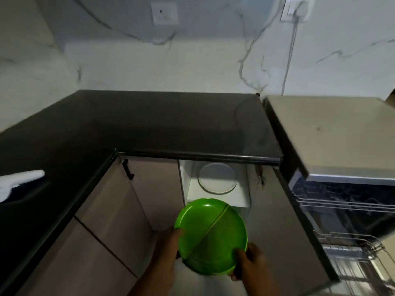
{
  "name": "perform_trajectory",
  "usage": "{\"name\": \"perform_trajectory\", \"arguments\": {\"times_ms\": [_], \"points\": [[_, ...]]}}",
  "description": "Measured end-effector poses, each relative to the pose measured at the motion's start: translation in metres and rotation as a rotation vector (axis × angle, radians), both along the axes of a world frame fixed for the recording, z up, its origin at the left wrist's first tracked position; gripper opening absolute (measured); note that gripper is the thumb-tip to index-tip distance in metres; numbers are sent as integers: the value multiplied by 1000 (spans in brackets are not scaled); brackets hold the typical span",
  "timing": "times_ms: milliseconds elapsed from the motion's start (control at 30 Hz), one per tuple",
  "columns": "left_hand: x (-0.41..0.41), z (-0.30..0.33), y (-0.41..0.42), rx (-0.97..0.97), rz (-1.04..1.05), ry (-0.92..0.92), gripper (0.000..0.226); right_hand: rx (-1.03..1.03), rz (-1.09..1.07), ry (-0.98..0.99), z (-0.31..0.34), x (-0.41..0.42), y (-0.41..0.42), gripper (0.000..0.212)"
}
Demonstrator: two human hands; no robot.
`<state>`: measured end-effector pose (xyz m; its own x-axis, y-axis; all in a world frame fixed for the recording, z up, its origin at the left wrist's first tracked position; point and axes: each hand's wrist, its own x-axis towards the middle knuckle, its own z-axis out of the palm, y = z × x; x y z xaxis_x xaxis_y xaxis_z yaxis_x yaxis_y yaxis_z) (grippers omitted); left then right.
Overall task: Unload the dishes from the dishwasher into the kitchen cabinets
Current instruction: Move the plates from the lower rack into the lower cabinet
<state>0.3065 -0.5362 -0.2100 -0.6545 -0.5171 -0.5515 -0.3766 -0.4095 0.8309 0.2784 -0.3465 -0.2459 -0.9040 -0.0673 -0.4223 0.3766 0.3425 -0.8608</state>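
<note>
Left hand gripping the left rim of two overlapped green plates; right hand pinching the lower right rim. Held below the open cabinet shelf bearing a glass plate. Dishwasher open at right.

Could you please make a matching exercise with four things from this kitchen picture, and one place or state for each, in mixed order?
Column A
1. green plates
2. glass dish
3. dishwasher rack
4. cable

Column B
a. hangs down the marble wall from a socket
b. lies inside the open white cabinet
c. pulled out, at the right edge
d. held between the left hand and the right hand

Pairs: 1-d, 2-b, 3-c, 4-a
</note>
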Motion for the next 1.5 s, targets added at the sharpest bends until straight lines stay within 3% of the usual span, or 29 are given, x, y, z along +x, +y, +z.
{"name": "perform_trajectory", "arguments": {"times_ms": [133,167,300,467,700,900,1000,1067,1133,1233,1333,1500], "points": [[-42,-55,-17,14,-48,37,25,36,-119,-62,-77,-30,-12,62],[-52,-70,-18,48,-49,43,21,29,-166,-93,-94,-39,-15,64],[-88,-120,-26,142,-93,-32,13,-54,-337,-189,-131,-90,-32,22],[-154,-154,-42,136,-151,-16,12,-194,-477,-138,-161,-165,-53,4],[-230,-188,-53,65,-198,50,14,-162,-463,-99,-206,-277,-95,11],[-219,-198,-59,91,-165,20,19,-116,-425,-144,-216,-340,-115,9],[-203,-201,-62,128,-152,3,20,-213,-397,-210,-228,-363,-116,18],[-195,-204,-66,132,-162,-17,21,-311,-368,-228,-234,-371,-118,5],[-189,-205,-70,140,-172,-40,22,-284,-325,-211,-242,-373,-120,20],[-184,-200,-69,158,-169,-66,22,-50,-262,-137,-240,-362,-121,28],[-179,-187,-65,173,-185,-81,21,149,-210,-51,-219,-335,-113,16],[-171,-156,-53,200,-204,-66,21,-198,-349,-50,-148,-252,-87,17]]}}
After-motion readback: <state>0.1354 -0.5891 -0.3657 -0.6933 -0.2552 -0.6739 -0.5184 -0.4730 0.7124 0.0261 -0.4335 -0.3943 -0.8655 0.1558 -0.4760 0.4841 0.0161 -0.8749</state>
